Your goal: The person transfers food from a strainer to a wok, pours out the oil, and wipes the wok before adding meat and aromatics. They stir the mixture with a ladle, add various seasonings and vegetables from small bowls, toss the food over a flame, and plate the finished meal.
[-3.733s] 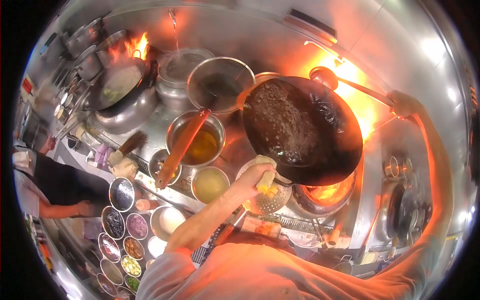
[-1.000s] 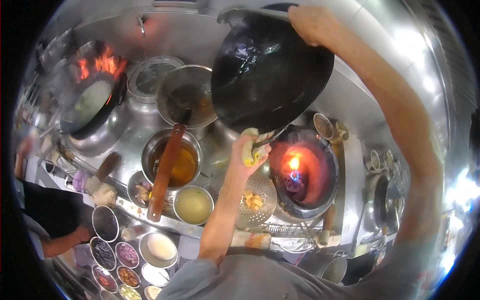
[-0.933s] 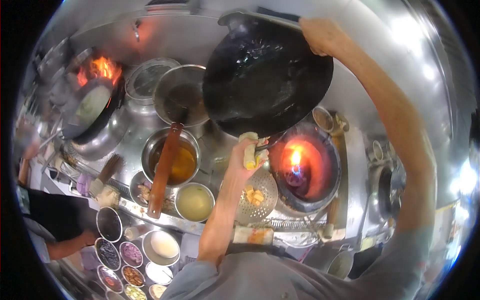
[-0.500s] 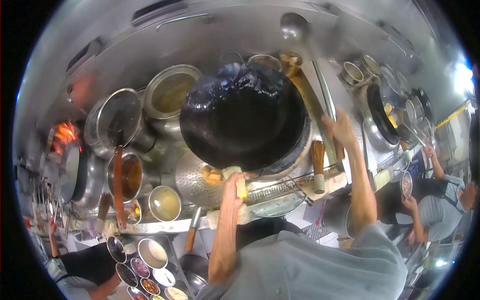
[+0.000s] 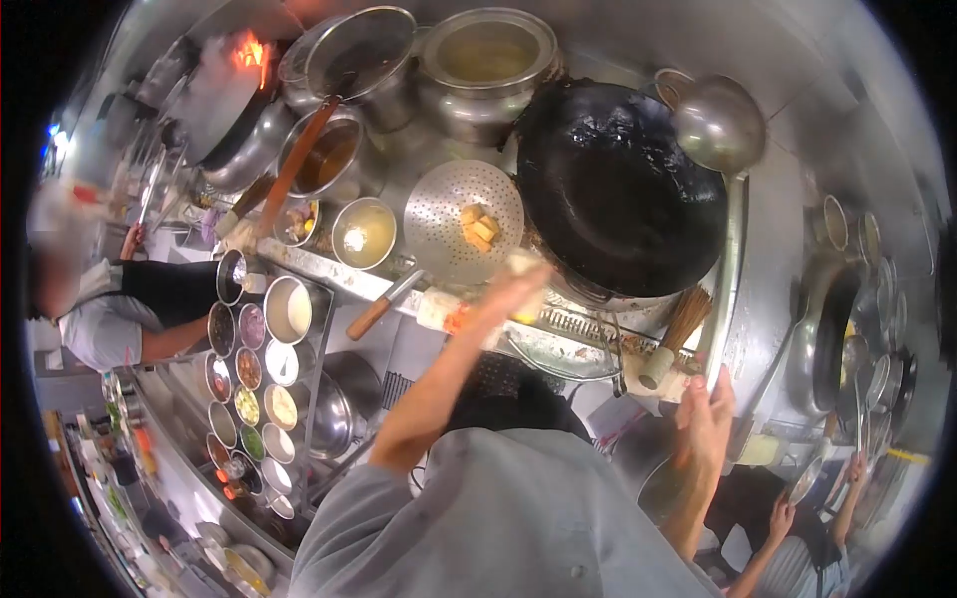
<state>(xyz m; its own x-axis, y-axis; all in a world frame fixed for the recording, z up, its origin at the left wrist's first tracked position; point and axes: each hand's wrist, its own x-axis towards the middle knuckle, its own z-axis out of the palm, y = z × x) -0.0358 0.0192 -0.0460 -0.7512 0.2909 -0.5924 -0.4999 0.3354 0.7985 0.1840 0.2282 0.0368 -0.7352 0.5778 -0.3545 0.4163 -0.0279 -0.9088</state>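
My left hand [image 5: 516, 291], smeared by motion, is closed on a pale folded cloth [image 5: 523, 262] at the near left rim of a large black wok [image 5: 618, 204]. The wok looks dark inside, with a shiny far wall. In my right hand [image 5: 706, 414] is the lower end of a long-handled ladle [image 5: 720, 125]; its rounded metal bowl is up beside the wok's far right rim. Left of the wok lies a perforated strainer [image 5: 439, 214] with several golden fried pieces [image 5: 480, 229] on it. A bamboo brush [image 5: 673, 339] rests between the wok and my right hand.
Metal pots [image 5: 488, 60] stand behind the strainer, with a small bowl of yellowish liquid [image 5: 364, 234] nearer. Several ingredient tubs [image 5: 251, 326] fill the left counter. Flames [image 5: 253, 55] rise from another wok at far left. Co-workers stand left [image 5: 100, 329] and lower right [image 5: 788, 538].
The view has swung left, so the wok appears further right and the strainer is more exposed. My right hand is now lower on the ladle, near its end. My left hand stays by the wok rim.
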